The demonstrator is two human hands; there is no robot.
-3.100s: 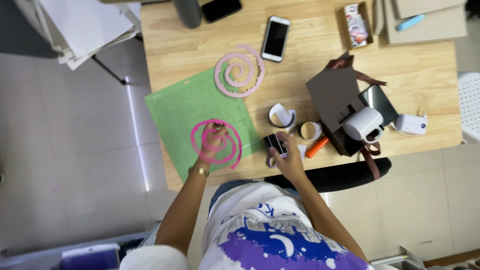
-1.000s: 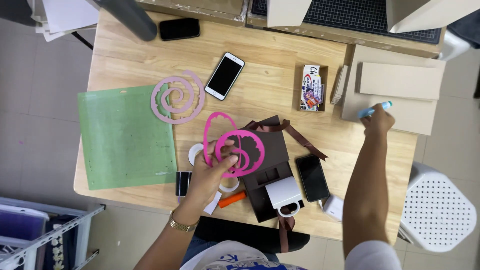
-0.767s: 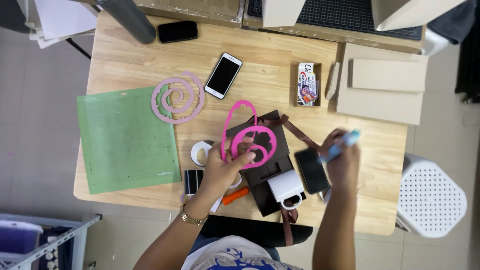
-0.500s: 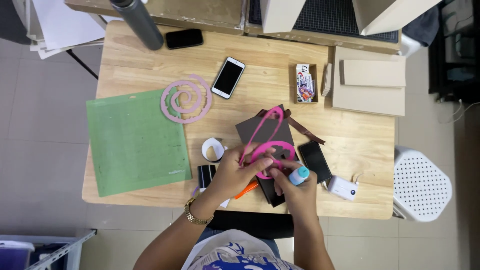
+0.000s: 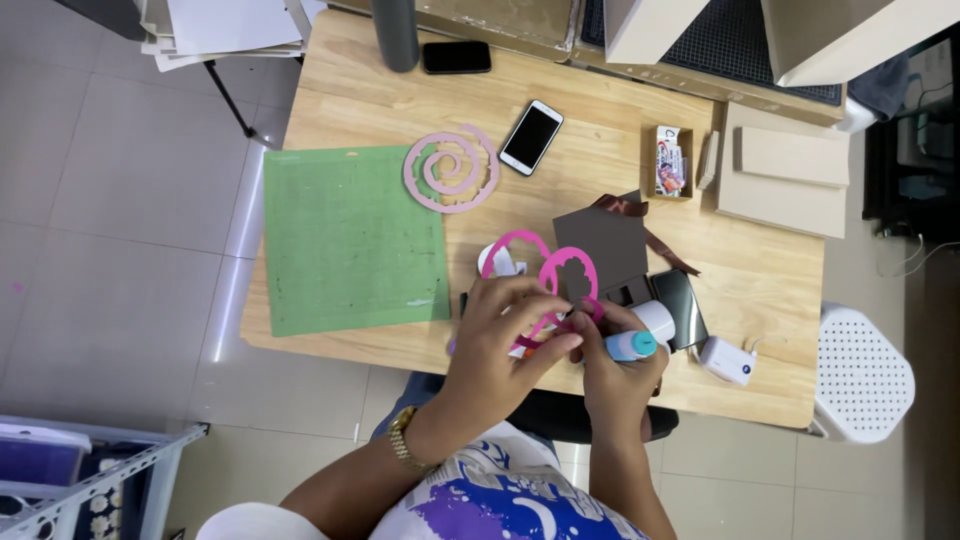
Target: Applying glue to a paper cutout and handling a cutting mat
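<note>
Two hands meet above the table's point(image 5: 340, 100) near edge: the left hand point(image 5: 505, 335) pinches the bright pink paper spiral point(image 5: 545, 280), while the right hand point(image 5: 615, 365) grips a blue-capped glue stick point(image 5: 632, 346) just beside it.

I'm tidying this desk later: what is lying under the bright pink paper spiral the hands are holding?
Under the bright pink paper spiral show a white tape roll and the dark brown card. The left hand and right hand cover whatever lies below its lower part.

Floor: pale grey tiles point(image 5: 110, 200).
Table: light wooden worktop point(image 5: 780, 290).
Stool: white, perforated point(image 5: 865, 375), off the worktop's right edge.
</note>
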